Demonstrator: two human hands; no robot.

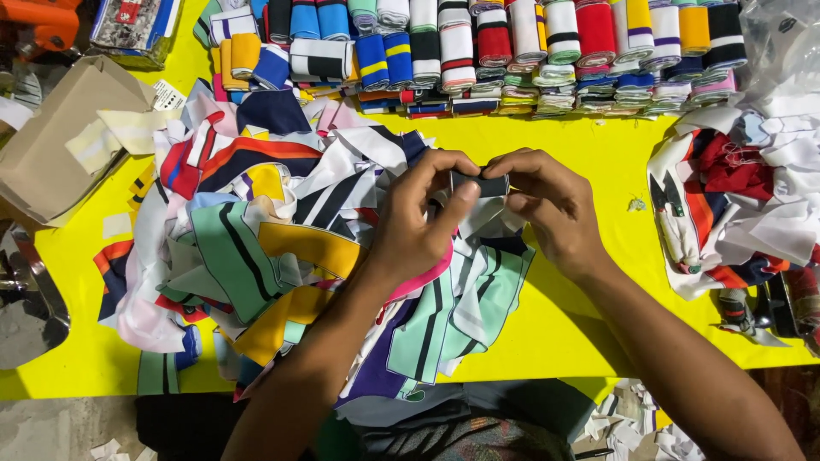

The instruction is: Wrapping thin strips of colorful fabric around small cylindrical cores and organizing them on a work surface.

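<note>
Both of my hands meet above a heap of striped fabric pieces on a yellow table. My left hand and my right hand pinch the two ends of a small dark rolled fabric band, held between thumbs and fingertips just over the heap. The heap mixes mint green, mustard, white, navy and red strips and spreads from the table's middle toward the left.
Rows of folded striped ribbed bands line the far edge. A second fabric pile lies at the right, with scissors below it. A cardboard box sits at the left. Paper scraps litter the floor near me.
</note>
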